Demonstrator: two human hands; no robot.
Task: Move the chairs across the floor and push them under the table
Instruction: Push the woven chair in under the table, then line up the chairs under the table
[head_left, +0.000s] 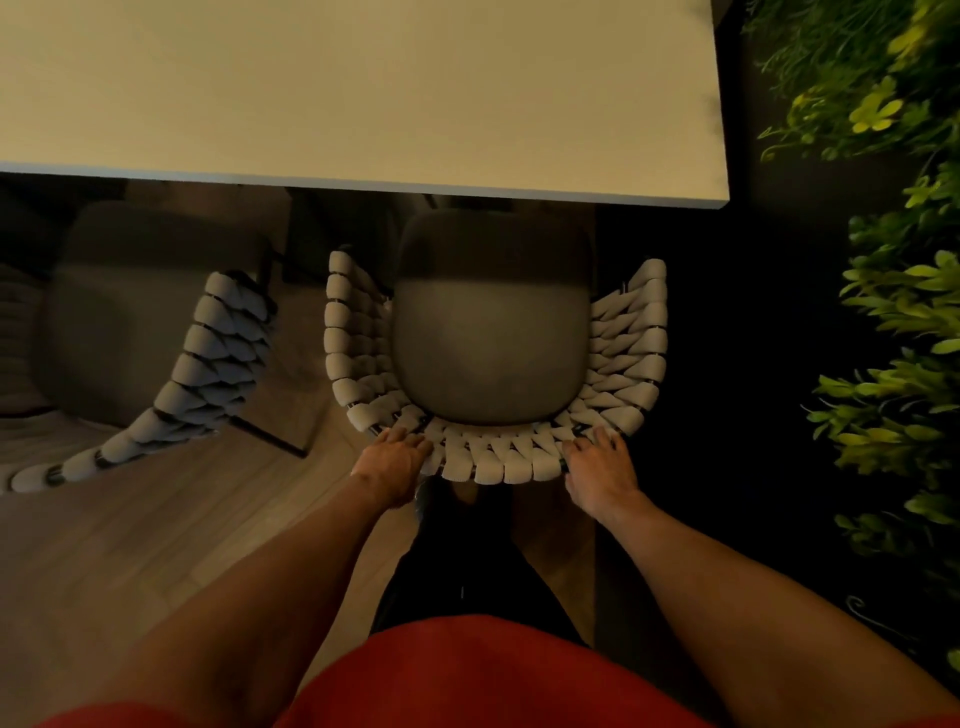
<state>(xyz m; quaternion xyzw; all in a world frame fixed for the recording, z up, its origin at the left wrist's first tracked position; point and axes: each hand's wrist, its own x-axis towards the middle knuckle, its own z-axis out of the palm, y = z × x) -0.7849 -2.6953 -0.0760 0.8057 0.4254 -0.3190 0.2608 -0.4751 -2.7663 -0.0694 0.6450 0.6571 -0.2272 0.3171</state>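
A chair (493, 343) with a grey seat cushion and a white woven curved backrest stands right in front of me. The front of its seat lies just under the edge of the pale table (363, 93). My left hand (395, 462) grips the top of the backrest at its left rear. My right hand (602, 467) grips the same rim at its right rear. A second chair (156, 332) of the same kind stands to the left, angled, its seat front also near the table edge.
A wall of green plants (893, 291) runs along the right, close to the chair's right side. Wooden floor (156, 519) spreads to the left and behind the chairs. The table's right corner ends near the plants.
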